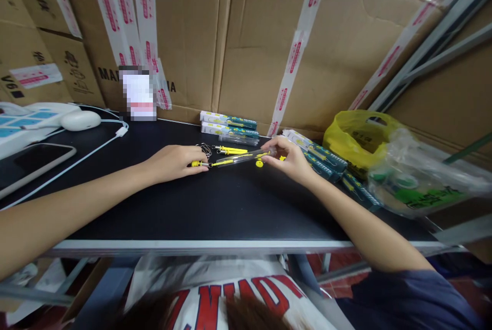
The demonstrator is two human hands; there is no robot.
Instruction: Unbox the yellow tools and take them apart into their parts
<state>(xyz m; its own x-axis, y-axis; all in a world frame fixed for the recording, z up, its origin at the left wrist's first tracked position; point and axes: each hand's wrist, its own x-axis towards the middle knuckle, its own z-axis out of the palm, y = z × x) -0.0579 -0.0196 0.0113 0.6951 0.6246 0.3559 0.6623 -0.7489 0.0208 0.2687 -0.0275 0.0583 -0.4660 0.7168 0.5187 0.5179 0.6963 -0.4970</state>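
Head view: near the rear edge of the desk (230, 212), left-hand fingers (197, 155) pinch a yellow fitting (199, 164); right-hand fingers (277, 141) grip a clear tube (241, 158).

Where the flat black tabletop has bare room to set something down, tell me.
The broadest bare patch of black tabletop lies between the clear plastic tube and the silver table edge. A smaller one lies between the thin white cable and the left hand. Around the right hand it's crowded: tube, slim white-and-green boxes, yellow plastic bag.
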